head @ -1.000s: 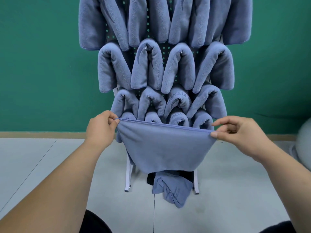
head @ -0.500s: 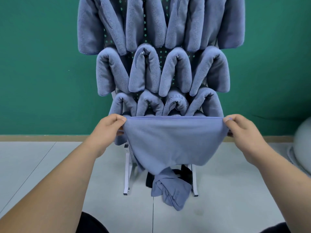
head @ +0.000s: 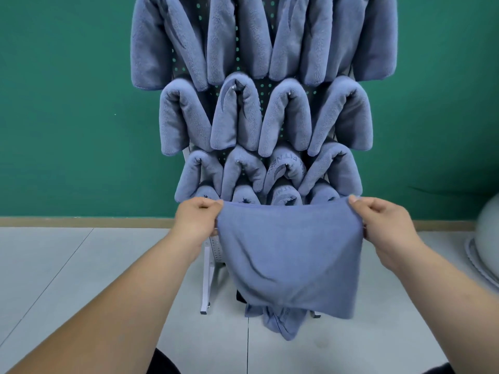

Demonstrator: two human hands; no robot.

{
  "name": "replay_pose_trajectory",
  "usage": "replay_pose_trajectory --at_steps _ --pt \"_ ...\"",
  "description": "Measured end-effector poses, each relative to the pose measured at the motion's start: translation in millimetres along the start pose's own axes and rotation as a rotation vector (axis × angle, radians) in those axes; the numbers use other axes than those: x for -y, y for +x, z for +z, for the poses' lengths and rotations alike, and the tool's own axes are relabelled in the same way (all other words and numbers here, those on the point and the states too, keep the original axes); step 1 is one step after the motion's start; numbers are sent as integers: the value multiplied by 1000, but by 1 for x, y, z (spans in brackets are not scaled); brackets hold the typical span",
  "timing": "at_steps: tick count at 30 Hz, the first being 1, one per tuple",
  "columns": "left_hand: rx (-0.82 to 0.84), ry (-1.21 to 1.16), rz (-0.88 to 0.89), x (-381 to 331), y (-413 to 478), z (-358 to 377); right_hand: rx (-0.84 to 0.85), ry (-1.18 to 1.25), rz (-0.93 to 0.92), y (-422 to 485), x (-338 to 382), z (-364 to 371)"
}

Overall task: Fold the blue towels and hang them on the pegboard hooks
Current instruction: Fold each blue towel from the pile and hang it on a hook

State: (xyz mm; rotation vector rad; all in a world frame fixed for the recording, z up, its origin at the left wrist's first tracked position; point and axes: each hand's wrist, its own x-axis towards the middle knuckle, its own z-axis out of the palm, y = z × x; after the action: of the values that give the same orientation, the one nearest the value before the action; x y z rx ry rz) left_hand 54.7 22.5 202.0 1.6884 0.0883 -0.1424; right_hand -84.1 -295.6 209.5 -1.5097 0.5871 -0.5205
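I hold a blue towel (head: 290,249) stretched out in front of the pegboard. My left hand (head: 195,218) pinches its upper left corner and my right hand (head: 382,221) pinches its upper right corner. The towel hangs doubled below my hands, its lower edge slanting down to the right. Behind it stands the pegboard (head: 266,89), with several folded blue towels (head: 286,118) draped over hooks in rows. The held towel hides the board's lowest part. Another blue towel (head: 282,322) lies crumpled on the floor under the board.
The pegboard rests on white legs (head: 206,282) on a grey tiled floor, in front of a green wall (head: 67,103) with a wooden skirting. A pale grey rounded object (head: 486,238) sits at the right edge. Something dark lies behind the fallen towel.
Both hands have shifted slightly right and lower in view with the towel. The towel hangs longer and flatter, and its lower edge has swung to the right.
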Motion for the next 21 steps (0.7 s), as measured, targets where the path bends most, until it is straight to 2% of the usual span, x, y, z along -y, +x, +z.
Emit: replay_pose_trajectory --at_steps 6,10,14,21 --pt "185 39 96 2 -41 43 160 -68 -82 -23 -5 37" --pt "270 82 168 8 -57 62 244 -204 -195 -40 -16 61" --pt "282 97 198 12 -67 68 222 -392 -303 -50 -24 73" --pt "296 107 204 16 -69 66 159 -533 -382 -57 -24 76"
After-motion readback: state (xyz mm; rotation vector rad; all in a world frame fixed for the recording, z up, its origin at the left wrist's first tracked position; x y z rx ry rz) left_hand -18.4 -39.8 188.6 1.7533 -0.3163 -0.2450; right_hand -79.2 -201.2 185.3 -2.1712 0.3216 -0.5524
